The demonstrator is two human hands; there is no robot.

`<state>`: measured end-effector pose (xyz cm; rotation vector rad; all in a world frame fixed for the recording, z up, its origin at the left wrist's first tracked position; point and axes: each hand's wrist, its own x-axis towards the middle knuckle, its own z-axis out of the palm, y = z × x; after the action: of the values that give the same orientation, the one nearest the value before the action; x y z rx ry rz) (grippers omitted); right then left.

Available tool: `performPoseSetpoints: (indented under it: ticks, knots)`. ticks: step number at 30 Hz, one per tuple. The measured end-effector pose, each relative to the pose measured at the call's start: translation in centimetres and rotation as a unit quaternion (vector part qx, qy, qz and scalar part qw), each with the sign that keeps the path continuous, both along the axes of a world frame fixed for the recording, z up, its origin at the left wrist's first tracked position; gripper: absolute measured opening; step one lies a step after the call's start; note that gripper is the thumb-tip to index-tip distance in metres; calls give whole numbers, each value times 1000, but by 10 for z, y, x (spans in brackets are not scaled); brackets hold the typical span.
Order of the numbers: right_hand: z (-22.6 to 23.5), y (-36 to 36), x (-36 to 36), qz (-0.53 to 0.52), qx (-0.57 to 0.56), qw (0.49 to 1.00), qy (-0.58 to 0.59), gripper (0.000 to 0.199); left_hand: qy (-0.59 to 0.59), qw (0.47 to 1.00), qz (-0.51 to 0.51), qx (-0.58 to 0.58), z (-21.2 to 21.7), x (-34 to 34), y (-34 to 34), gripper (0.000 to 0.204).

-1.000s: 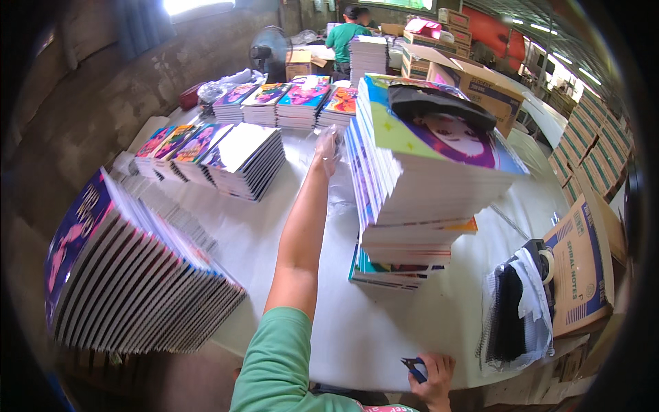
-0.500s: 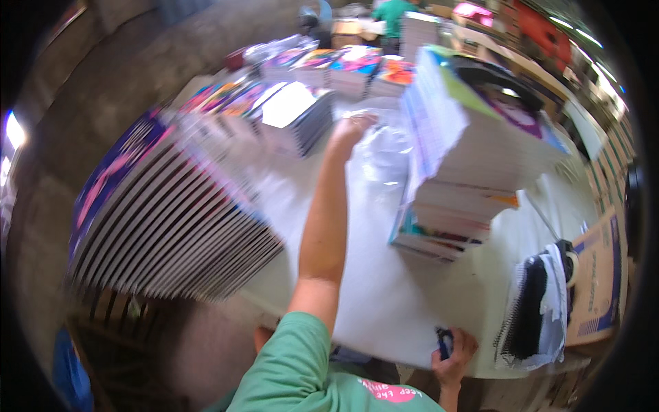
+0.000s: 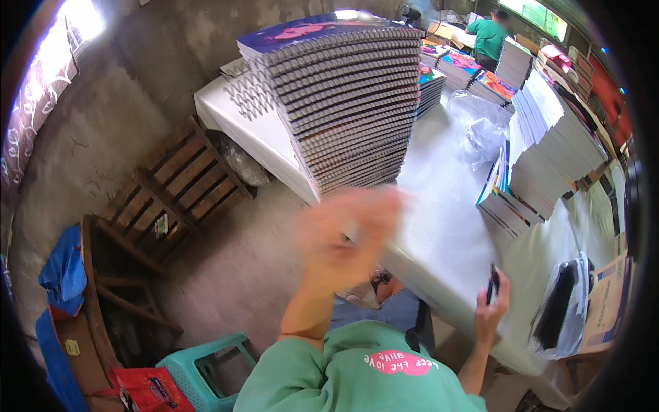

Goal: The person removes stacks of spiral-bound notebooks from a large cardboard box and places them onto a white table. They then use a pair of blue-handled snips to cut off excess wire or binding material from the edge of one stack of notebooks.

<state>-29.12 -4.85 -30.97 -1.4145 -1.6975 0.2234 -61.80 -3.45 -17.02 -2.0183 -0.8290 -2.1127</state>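
My left hand (image 3: 350, 230) is smeared by motion in front of a tall stack of spiral-bound notebooks (image 3: 350, 103) on the table's left part, so its fingers cannot be made out. The top notebook has a dark purple cover with a pink figure, and the coils of the stack face me. At the table's near right edge, my right hand (image 3: 493, 302) is closed around a small dark hand tool (image 3: 492, 283) whose exact kind does not show. Crumpled clear plastic (image 3: 478, 130) lies on the white-covered table (image 3: 439, 213) beyond.
Tall stacks of unbound pages (image 3: 549, 151) stand at the right. Near them are a plastic bag of black coils (image 3: 559, 309) and a cardboard box (image 3: 607, 302). To my left are a wooden pallet (image 3: 182, 192) and a turquoise stool (image 3: 213, 371). A person in green (image 3: 489, 40) is at the back.
My view has turned left. My left hand has come back from the clear plastic toward me, near the notebook stack. The right hand still grips the dark tool.
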Motion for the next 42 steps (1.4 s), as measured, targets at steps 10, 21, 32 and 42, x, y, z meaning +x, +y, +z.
performPoseSetpoints:
  ticks: [10, 21, 32, 42]
  knots:
    - [169, 59, -227, 203, 258, 943, -53, 48, -245, 957, 84, -134, 52, -93, 24, 32]
    - [180, 76, -275, 156, 257, 951, -72, 45, -271, 948, 55, -157, 49, -94, 29, 26]
    - [177, 88, -277, 216, 191, 957, -43, 32, -276, 948, 75, -137, 48, -93, 36, 26]
    - [190, 72, -272, 129, 269, 952, -73, 39, -254, 955, 76, -135, 45, -92, 34, 27]
